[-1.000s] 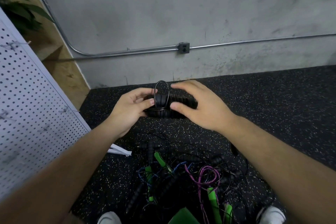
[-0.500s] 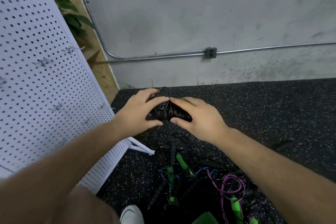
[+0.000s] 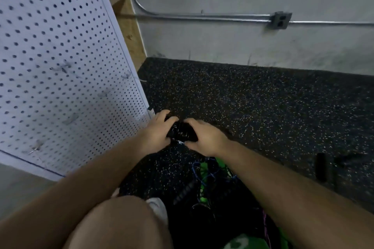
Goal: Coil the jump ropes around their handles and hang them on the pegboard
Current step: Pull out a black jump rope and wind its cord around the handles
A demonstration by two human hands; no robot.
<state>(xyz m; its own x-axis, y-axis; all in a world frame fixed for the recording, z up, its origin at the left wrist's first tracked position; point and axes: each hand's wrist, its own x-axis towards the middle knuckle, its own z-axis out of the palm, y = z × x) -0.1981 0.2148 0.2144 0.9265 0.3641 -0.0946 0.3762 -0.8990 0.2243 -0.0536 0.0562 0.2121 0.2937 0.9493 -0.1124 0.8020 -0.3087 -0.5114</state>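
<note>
A coiled black jump rope [image 3: 183,132] with ribbed handles sits between both hands, just right of the pegboard's lower corner. My left hand [image 3: 156,131] grips its left end, fingers curled over the top. My right hand [image 3: 204,137] grips its right end, thumb underneath. The white pegboard [image 3: 60,62] fills the left side, with several blurred metal hooks on it. A tangled pile of jump ropes [image 3: 206,180], green, blue, purple and black, lies on the floor below my hands.
Dark speckled rubber floor [image 3: 263,107] runs to a grey concrete wall with a metal conduit and outlet box [image 3: 280,20]. A loose black handle [image 3: 320,168] lies at right. My knee [image 3: 121,222] and a white shoe [image 3: 158,208] are at the bottom.
The view has swung left and down toward the pegboard. Both hands have carried the coiled black rope closer to the board's lower corner.
</note>
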